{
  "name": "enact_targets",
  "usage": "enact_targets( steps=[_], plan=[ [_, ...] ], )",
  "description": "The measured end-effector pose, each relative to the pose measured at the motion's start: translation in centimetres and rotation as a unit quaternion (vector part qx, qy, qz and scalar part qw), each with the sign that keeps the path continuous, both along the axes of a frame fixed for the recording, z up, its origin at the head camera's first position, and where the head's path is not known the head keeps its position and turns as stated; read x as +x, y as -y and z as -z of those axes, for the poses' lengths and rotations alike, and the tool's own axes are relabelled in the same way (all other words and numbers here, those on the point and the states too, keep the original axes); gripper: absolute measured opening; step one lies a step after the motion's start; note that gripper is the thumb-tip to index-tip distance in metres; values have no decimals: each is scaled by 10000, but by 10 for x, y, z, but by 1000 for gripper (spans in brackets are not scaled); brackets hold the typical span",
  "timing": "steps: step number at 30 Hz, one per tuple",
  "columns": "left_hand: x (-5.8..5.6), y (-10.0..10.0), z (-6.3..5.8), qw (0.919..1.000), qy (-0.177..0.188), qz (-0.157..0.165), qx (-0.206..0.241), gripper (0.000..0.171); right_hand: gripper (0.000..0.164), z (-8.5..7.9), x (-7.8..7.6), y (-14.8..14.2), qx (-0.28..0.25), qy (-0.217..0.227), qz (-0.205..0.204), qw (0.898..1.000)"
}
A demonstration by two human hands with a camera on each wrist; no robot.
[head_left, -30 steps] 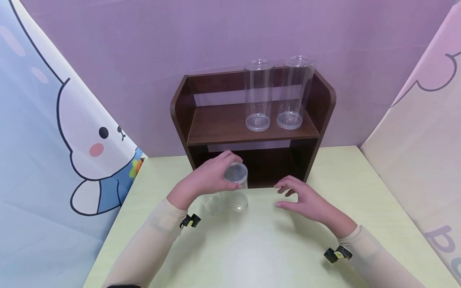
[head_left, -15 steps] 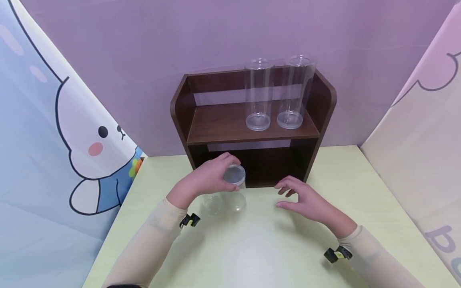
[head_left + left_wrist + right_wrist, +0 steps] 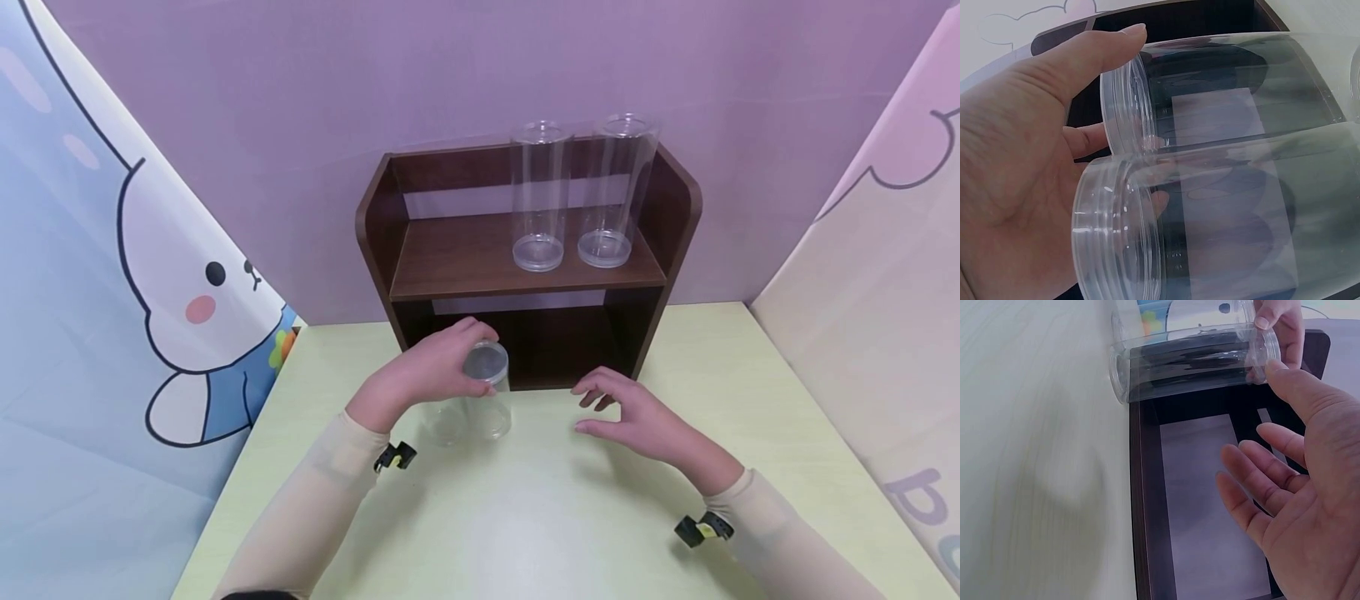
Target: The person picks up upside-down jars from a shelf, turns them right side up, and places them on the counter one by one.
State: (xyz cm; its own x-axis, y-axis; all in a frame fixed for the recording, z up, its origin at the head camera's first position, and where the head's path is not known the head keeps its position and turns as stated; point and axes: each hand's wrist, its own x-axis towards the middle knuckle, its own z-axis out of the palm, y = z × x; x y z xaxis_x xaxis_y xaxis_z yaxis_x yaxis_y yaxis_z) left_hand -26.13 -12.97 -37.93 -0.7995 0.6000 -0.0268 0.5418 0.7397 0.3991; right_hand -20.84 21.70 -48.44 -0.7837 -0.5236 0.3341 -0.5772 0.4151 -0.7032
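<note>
Head view: the left hand (image 3: 431, 371) grips a clear plastic jar (image 3: 486, 392) by its top rim, the jar standing on the pale green worktop (image 3: 540, 508) just in front of the lower opening of a dark wooden shelf unit (image 3: 525, 250). A second clear jar (image 3: 444, 423) stands just beside it, under the wrist. The right hand (image 3: 637, 417) hovers near the worktop, well apart from the jars, fingers loosely spread and holding nothing. Two tall clear cylinders (image 3: 573, 196) stand side by side on the upper shelf. Purple writing at the right edge of the backdrop is cut off and unreadable.

Left wrist view: the left hand (image 3: 1016, 187) wraps thumb and fingers round the threaded rim of the clear plastic jar (image 3: 1222, 94); the second clear jar (image 3: 1197, 231) lies against it, probably touching the palm too. No label shows.

Right wrist view: the right hand (image 3: 1300, 506) is relaxed and spread wide, empty, before the shelf unit (image 3: 1147, 506); beyond it the jar (image 3: 1185, 359) meets the worktop (image 3: 1035, 456).
</note>
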Motion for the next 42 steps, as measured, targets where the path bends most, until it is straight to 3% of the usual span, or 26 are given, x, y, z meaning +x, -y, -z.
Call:
enact_targets(
  steps=[8,15,20,26,30,42],
  plan=[
    [0,2,0,9999,-64,55,113,77,42,-3,1,0,19,42,53,10000],
    [3,17,2,9966,-280,60,779,66,39,-4,0,-2,-32,-31,101,9999],
    [7,32,4,9862,-579,28,1549,45,36,-5,-2,-5,-184,-233,230,9993],
    [8,52,9,9612,-1143,99,2510,29,33,-7,-4,-9,-314,-384,391,9980],
    [10,68,16,9478,-1291,-19,2914,26,32,-9,-6,-12,-350,-469,485,9971],
    [18,105,37,9421,-857,-890,3116,27,30,-14,-11,-20,-489,-720,758,9933]
  ],
)
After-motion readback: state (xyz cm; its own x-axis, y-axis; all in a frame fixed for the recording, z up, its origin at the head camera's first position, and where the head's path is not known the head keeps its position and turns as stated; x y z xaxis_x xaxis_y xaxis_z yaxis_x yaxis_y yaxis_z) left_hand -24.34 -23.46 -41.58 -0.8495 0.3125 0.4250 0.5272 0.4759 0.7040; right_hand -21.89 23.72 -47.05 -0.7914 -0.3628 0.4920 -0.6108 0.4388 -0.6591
